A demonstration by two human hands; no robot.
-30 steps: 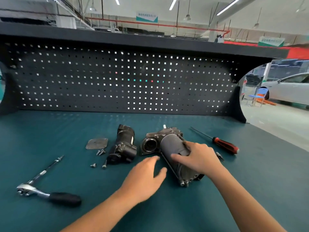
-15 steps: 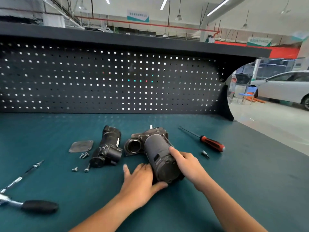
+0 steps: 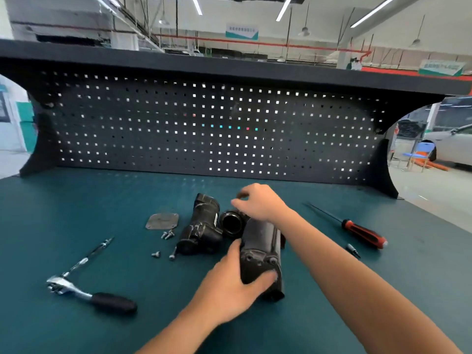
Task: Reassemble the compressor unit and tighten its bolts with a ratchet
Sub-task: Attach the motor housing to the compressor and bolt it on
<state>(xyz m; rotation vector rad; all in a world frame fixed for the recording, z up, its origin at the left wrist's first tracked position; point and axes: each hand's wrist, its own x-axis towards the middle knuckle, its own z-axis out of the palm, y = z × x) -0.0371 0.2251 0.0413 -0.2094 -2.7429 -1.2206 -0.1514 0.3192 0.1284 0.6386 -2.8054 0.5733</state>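
Fingers [image 3: 234, 249] of the left hand [image 3: 227, 284] curled round the near end of the compressor unit [image 3: 260, 241], which lay mid-table [image 3: 76, 213]. The right hand [image 3: 260, 203] hovered over its far end, fingers bent and blurred; I could not tell whether they pinched anything. The ratchet [image 3: 76, 290] lay well to the left.

One head-worn wide-angle view — forward and down, close over the bench [image 3: 76, 205], facing the pegboard [image 3: 153, 129].

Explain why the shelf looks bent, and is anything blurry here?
Head view: the wide-angle lens bows the shelf and pegboard; motion smears the right hand, less so the left hand gripping the compressor; ceiling strip lights give even light, soft shadows.
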